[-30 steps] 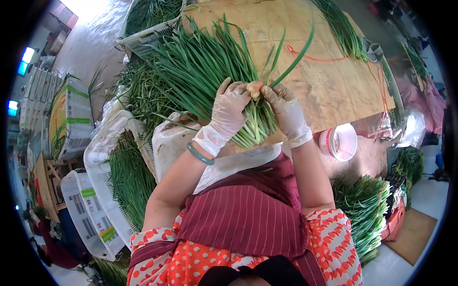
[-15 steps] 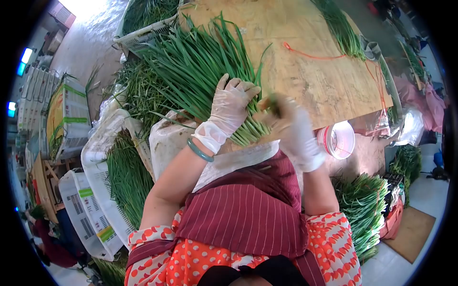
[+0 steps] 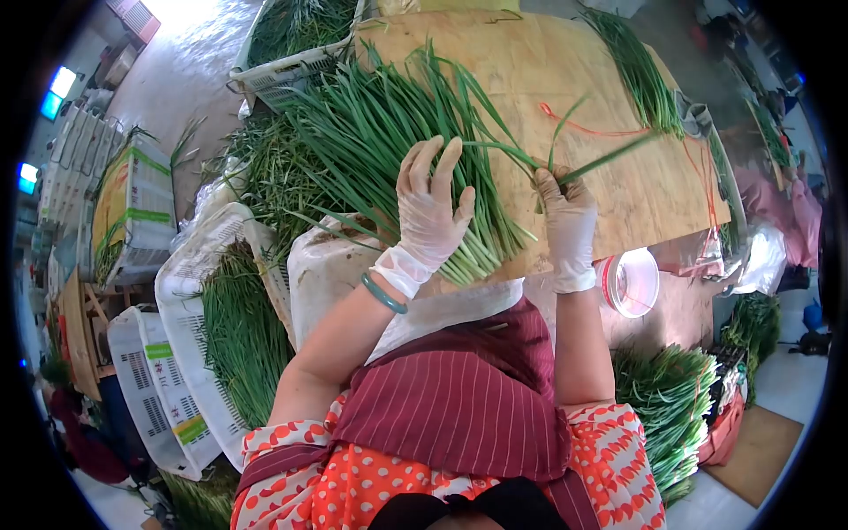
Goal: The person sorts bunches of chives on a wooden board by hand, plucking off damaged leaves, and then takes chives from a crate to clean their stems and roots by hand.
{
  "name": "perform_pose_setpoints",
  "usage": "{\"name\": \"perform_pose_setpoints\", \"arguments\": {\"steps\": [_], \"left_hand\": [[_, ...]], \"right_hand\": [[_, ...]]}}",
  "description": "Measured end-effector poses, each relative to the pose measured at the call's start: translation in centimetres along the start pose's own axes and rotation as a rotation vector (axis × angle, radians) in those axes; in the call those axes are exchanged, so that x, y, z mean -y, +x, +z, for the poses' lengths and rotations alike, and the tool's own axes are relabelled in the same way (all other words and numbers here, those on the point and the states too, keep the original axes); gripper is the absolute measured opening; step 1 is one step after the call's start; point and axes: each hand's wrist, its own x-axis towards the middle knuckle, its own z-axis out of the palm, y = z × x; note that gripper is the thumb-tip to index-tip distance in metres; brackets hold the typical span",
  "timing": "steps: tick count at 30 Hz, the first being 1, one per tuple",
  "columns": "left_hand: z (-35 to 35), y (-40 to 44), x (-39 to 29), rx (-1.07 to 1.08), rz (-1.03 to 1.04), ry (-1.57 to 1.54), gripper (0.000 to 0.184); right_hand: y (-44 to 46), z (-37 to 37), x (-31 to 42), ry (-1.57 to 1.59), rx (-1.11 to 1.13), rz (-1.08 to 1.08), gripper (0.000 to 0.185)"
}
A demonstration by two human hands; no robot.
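Observation:
A large bunch of garlic chives (image 3: 371,124) lies on the wooden board (image 3: 645,190), its pale stem ends toward me. My left hand (image 3: 428,212), in a thin whitish glove, rests against the stems with fingers raised and apart. To the right of the bunch, my gloved right hand (image 3: 568,225) pinches a few loose chive leaves (image 3: 614,156) above the board. One long leaf stretches from the bunch to those fingers. A smaller chive bunch (image 3: 632,71) lies at the board's far right, near a red string (image 3: 587,130).
White plastic crates (image 3: 190,291) with chives stand at my left. A white tub (image 3: 633,283) sits below the board's right side. Stacked chive bundles (image 3: 667,402) are at lower right. Loose chive leaves (image 3: 269,181) are heaped left of the board.
My right hand has moved from the stem ends up and right, with leaves now showing in its fingers. My left fingers have lifted and spread. The view has shifted slightly.

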Motion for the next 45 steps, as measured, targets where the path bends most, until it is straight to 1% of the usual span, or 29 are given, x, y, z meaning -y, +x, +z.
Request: {"name": "perform_pose_setpoints", "arguments": {"steps": [1, 2, 4, 5, 6, 8, 9, 11, 13, 14, 15, 17, 18, 19, 20, 21, 22, 23, 25, 28, 32, 34, 35, 38, 40, 41, 42, 44, 45], "left_hand": [[-0.1, 0.0, -0.1, -0.027, 0.004, 0.005, 0.055], [-0.2, -0.1, -0.2, -0.029, 0.004, 0.006, 0.055], [-0.5, -0.3, -0.2, 0.007, 0.089, 0.045, 0.043], [-0.4, -0.1, -0.3, -0.02, 0.102, 0.014, 0.034], [-0.3, 0.0, 0.0, -0.022, 0.101, 0.016, 0.034], [-0.5, -0.1, 0.2, 0.151, 0.162, 0.026, 0.032], [-0.5, -0.1, 0.2, 0.152, 0.16, 0.026, 0.032], [-0.5, -0.1, 0.0, 0.176, 0.096, 0.016, 0.032], [-0.5, 0.1, -0.2, 0.186, 0.062, 0.008, 0.032], [-0.8, 0.2, -0.3, 0.082, 0.06, -0.015, 0.033], [-0.9, 0.2, -0.3, -0.021, 0.058, -0.037, 0.034], [-0.9, -0.3, -0.2, -0.067, 0.104, 0.004, 0.035], [-0.9, -0.6, -0.2, -0.114, 0.152, 0.043, 0.036], [-0.8, -0.7, -0.2, -0.135, 0.146, 0.052, 0.034], [-1.1, -0.7, -0.4, -0.133, 0.147, 0.053, 0.034], [-1.6, -0.5, -0.6, -0.045, 0.115, 0.077, 0.033], [-1.8, -0.4, -0.7, 0.043, 0.082, 0.101, 0.032], [-1.8, -0.4, -0.7, 0.045, 0.08, 0.103, 0.032], [-1.8, -0.7, -0.4, 0.151, 0.099, 0.068, 0.029], [-1.5, -1.2, -0.1, 0.143, 0.075, 0.009, 0.027], [-2.0, -1.2, -0.2, 0.219, 0.065, 0.034, 0.024], [-2.4, -1.1, -0.2, 0.228, 0.071, 0.047, 0.02], [-2.5, -1.1, -0.1, 0.226, 0.071, 0.045, 0.02], [-2.5, -1.5, 0.5, 0.273, 0.104, 0.042, 0.016], [-2.3, -2.0, 0.9, 0.304, 0.101, 0.041, 0.016], [-2.4, -2.0, 0.9, 0.305, 0.099, 0.041, 0.016], [-2.5, -2.1, 0.9, 0.273, 0.099, 0.055, 0.015], [-2.5, -2.1, 0.8, 0.24, 0.1, 0.067, 0.014], [-2.6, -2.2, 0.7, 0.204, 0.11, 0.079, 0.013]], "right_hand": [[-0.4, 0.5, 0.6, 0.092, 0.026, 0.056, 0.01], [-0.6, 0.7, 0.9, 0.183, 0.051, 0.112, 0.01], [-0.6, 0.8, -0.2, 0.19, 0.012, 0.101, 0.013], [-0.4, 0.7, -0.7, 0.197, -0.027, 0.091, 0.017], [0.1, 0.1, -0.5, 0.198, -0.024, 0.089, 0.017], [1.3, -1.8, 0.5, 0.259, -0.083, 0.063, 0.018], [1.7, -2.4, 1.6, 0.257, -0.083, 0.064, 0.018], [2.3, -3.4, 4.6, 0.298, -0.18, -0.079, 0.018], [2.2, -3.3, 6.5, 0.33, -0.162, -0.118, 0.017], [2.1, -2.9, 6.9, 0.367, -0.142, -0.154, 0.017], [1.9, -2.5, 6.6, 0.231, -0.179, -0.123, 0.016], [0.1, 0.1, 6.3, 0.168, -0.01, -0.069, 0.016], [-0.9, 1.2, 5.2, 0.152, 0.095, 0.009, 0.016], [-1.7, 2.0, 3.7, 0.136, 0.201, 0.088, 0.017], [-2.4, 2.7, 2.6, 0.128, 0.284, 0.208, 0.017], [-2.9, 3.1, 1.6, 0.12, 0.366, 0.329, 0.018], [-2.9, 3.3, 0.3, 0.121, 0.367, 0.333, 0.018], [-3.0, 3.4, -1.0, 0.138, 0.334, 0.309, 0.02], [-3.3, 3.7, -1.5, 0.117, 0.273, 0.228, 0.024], [-3.6, 3.8, -1.0, 0.099, 0.199, 0.225, 0.023], [-3.6, 3.0, 0.0, 0.173, 0.196, 0.227, 0.022], [-3.6, 2.4, 0.5, 0.116, 0.307, 0.169, 0.021], [-3.7, 2.2, 0.7, 0.114, 0.307, 0.168, 0.021], [-3.9, 1.7, 1.6, 0.168, 0.321, 0.187, 0.02], [-3.6, 0.9, 3.2, 0.205, 0.287, 0.203, 0.019], [-3.3, 0.5, 3.9, 0.312, 0.335, 0.138, 0.019], [-3.1, 0.1, 4.2, 0.311, 0.334, 0.14, 0.019], [-2.6, -0.3, 4.8, 0.605, 0.288, 0.049, 0.018], [-2.4, -0.4, 5.3, 0.701, 0.272, 0.084, 0.017]]}}
